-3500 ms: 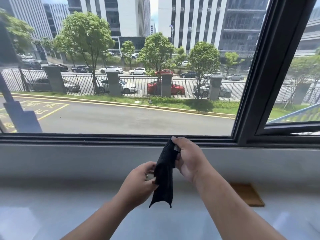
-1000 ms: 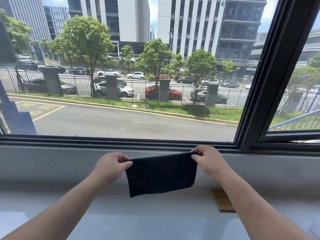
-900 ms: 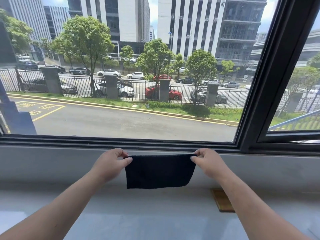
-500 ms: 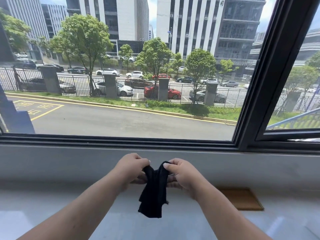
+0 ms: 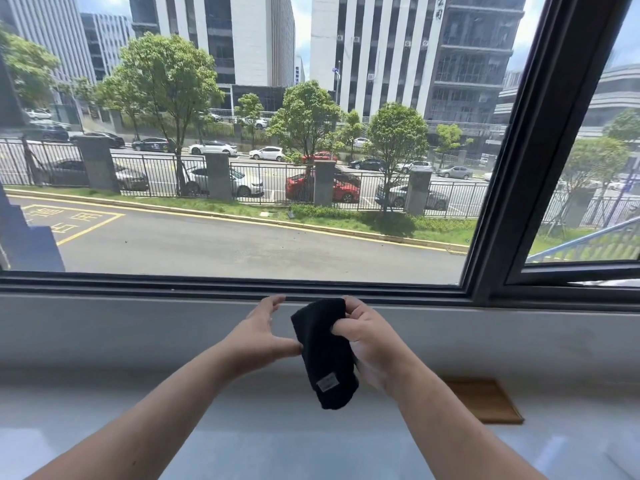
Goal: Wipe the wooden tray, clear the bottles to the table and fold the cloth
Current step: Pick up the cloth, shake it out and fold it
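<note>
The right hand (image 5: pixel 372 344) is pinching a folded, nubby black cloth (image 5: pixel 327 355); the left hand (image 5: pixel 261 336) is hovering spread-fingered, thumb touching its edge.

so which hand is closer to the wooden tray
Right. The right hand, gripping the black cloth, is just up-left of the wooden tray; the left hand is further left, beyond the cloth.

Right hand (image 5: pixel 370 344) clenched, left hand (image 5: pixel 263 336) spread.
</note>
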`<move>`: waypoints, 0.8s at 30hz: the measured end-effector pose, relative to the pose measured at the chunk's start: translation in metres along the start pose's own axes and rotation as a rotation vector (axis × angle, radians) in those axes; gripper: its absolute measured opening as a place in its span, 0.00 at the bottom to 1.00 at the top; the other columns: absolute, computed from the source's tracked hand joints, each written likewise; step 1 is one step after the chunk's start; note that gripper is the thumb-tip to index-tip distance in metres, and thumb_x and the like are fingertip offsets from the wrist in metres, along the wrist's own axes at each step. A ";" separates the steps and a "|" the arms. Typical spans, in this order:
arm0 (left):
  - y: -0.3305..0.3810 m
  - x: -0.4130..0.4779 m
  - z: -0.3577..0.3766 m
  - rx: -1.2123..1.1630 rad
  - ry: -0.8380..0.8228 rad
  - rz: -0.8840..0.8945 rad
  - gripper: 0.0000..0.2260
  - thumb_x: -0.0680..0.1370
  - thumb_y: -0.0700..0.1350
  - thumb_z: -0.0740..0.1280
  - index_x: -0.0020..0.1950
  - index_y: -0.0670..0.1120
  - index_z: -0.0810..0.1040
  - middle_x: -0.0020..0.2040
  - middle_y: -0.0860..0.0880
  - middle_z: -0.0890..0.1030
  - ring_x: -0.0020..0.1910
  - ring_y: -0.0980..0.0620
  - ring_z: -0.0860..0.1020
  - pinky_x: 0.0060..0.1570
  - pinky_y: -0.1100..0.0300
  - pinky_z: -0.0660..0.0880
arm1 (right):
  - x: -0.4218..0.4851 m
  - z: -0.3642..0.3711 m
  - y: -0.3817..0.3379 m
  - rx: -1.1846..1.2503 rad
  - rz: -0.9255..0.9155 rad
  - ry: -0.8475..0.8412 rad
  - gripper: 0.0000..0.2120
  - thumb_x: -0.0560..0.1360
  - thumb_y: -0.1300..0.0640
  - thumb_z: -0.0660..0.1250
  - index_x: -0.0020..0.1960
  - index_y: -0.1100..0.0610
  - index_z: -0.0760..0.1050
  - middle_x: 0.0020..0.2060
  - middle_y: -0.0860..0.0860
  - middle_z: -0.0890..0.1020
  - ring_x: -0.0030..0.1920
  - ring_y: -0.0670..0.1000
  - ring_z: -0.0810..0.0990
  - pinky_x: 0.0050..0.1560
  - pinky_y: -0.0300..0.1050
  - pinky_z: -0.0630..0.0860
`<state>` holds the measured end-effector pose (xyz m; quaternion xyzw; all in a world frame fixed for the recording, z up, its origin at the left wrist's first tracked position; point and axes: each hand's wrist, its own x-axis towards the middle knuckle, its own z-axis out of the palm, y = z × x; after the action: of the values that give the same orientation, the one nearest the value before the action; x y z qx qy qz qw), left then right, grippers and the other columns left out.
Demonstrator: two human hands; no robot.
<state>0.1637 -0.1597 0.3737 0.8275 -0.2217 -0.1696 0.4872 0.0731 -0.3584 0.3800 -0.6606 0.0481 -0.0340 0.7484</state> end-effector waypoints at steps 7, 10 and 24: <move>-0.010 0.009 0.014 -0.517 -0.031 0.013 0.11 0.77 0.46 0.74 0.59 0.50 0.85 0.56 0.46 0.88 0.54 0.48 0.87 0.50 0.53 0.81 | 0.006 -0.016 0.010 0.181 0.044 0.017 0.16 0.83 0.64 0.64 0.68 0.54 0.76 0.62 0.59 0.85 0.60 0.62 0.85 0.67 0.70 0.75; -0.041 0.011 0.031 -0.481 0.052 -0.054 0.08 0.82 0.45 0.72 0.61 0.49 0.83 0.55 0.47 0.89 0.52 0.46 0.88 0.42 0.54 0.83 | 0.006 -0.020 0.050 0.030 0.142 0.040 0.21 0.81 0.67 0.63 0.68 0.47 0.75 0.60 0.55 0.86 0.57 0.61 0.87 0.51 0.62 0.84; -0.304 -0.068 0.173 -0.242 -0.071 -0.705 0.19 0.79 0.47 0.73 0.68 0.50 0.75 0.56 0.48 0.84 0.51 0.48 0.86 0.49 0.50 0.84 | -0.060 -0.003 0.350 -0.276 0.831 0.195 0.26 0.78 0.65 0.62 0.72 0.47 0.67 0.51 0.51 0.86 0.44 0.51 0.87 0.32 0.43 0.79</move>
<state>0.0811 -0.1204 0.0292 0.7832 0.0816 -0.3804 0.4851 0.0088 -0.3107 0.0339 -0.6726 0.3837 0.2144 0.5953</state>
